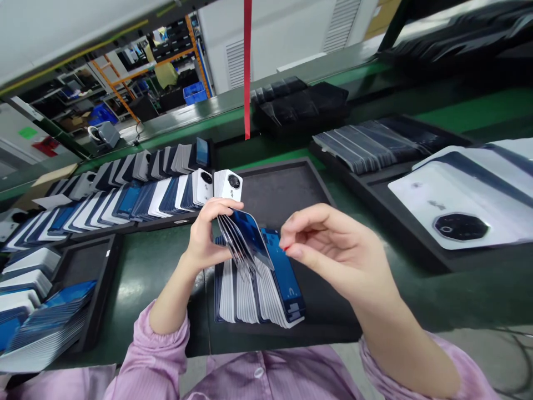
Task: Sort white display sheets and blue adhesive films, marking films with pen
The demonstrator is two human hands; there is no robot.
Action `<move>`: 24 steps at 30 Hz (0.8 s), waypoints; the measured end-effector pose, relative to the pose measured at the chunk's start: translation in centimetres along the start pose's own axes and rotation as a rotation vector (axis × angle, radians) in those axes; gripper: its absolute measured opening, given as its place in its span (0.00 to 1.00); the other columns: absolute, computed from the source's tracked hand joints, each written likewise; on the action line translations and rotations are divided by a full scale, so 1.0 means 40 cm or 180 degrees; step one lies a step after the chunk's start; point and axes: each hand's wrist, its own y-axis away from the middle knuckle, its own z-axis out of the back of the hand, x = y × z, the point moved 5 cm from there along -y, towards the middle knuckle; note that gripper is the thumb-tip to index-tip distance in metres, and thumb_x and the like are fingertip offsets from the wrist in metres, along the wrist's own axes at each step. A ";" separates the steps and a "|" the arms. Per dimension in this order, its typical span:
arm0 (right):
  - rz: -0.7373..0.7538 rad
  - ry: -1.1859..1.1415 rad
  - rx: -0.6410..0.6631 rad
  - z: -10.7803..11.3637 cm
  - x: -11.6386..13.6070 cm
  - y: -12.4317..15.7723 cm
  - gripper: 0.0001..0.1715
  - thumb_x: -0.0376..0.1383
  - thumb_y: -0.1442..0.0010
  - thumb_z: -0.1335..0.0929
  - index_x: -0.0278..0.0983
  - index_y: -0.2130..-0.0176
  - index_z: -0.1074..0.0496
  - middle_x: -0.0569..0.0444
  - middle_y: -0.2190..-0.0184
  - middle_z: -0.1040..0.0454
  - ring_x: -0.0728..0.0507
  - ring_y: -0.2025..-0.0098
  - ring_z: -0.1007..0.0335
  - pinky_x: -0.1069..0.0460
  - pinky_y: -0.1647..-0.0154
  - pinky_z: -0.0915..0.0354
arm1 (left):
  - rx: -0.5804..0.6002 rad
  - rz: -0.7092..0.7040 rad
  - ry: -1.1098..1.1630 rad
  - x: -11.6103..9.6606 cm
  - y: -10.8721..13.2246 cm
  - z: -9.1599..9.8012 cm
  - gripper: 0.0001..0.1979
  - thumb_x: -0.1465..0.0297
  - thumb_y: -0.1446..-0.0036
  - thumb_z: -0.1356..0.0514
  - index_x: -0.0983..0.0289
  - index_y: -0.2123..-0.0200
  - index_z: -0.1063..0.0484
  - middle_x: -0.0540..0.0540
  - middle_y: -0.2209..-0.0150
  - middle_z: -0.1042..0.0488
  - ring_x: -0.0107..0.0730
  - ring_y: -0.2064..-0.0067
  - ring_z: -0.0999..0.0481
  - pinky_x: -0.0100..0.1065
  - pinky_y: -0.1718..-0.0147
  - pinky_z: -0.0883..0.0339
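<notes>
My left hand (210, 236) is closed around a fanned stack of phone back covers (252, 236), their blue-filmed inner sides showing. Thumb and fingers clasp the stack at its upper left, and the covers tilt down to the right. Just to the right of them hovers my right hand (333, 250), thumb and forefinger pinched together. A tiny red bit shows between those fingertips; what it belongs to is too small to tell. Below both hands, more phone back covers (250, 294) lean in a row, white and dark edges up, with a blue-filmed one (287, 278) at the right end.
A black tray (287, 186) lies behind my hands. To the left stand long rows of phone covers (137, 200) and another loaded tray (104, 278). White covers (441, 205) fill the right side. Wrapped dark covers (370, 144) sit behind. A red strip (247, 72) hangs overhead.
</notes>
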 end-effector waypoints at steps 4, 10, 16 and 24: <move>-0.0012 -0.0058 0.0147 -0.001 0.002 0.003 0.05 0.30 0.42 0.25 0.40 0.68 0.21 0.54 0.71 0.21 0.47 0.68 0.23 0.55 0.68 0.24 | 0.0089 0.0024 0.0006 0.010 0.003 -0.004 0.34 0.59 0.52 0.25 0.59 0.47 0.37 0.59 0.52 0.23 0.42 0.50 0.21 0.46 0.50 0.29; -0.0006 0.0194 0.0046 0.013 0.003 0.000 0.07 0.28 0.41 0.27 0.40 0.68 0.19 0.54 0.69 0.21 0.47 0.67 0.23 0.56 0.71 0.27 | 0.0213 -0.0007 -0.0168 0.012 -0.001 -0.011 0.32 0.65 0.51 0.26 0.59 0.46 0.37 0.59 0.52 0.23 0.44 0.51 0.21 0.45 0.53 0.27; -0.0189 0.0179 0.0041 0.005 -0.011 0.001 0.09 0.26 0.41 0.28 0.40 0.65 0.25 0.57 0.69 0.25 0.50 0.67 0.26 0.56 0.65 0.28 | 0.0384 -0.0019 -0.0446 0.001 -0.008 -0.012 0.27 0.73 0.48 0.32 0.60 0.46 0.37 0.62 0.51 0.23 0.45 0.49 0.22 0.48 0.51 0.29; -0.0379 0.0083 0.0161 -0.003 -0.029 0.001 0.15 0.25 0.41 0.30 0.42 0.59 0.35 0.61 0.71 0.28 0.51 0.70 0.31 0.56 0.65 0.30 | 0.0505 0.0010 -0.0579 -0.008 -0.010 -0.012 0.25 0.72 0.46 0.32 0.59 0.47 0.38 0.61 0.51 0.22 0.44 0.50 0.22 0.48 0.51 0.31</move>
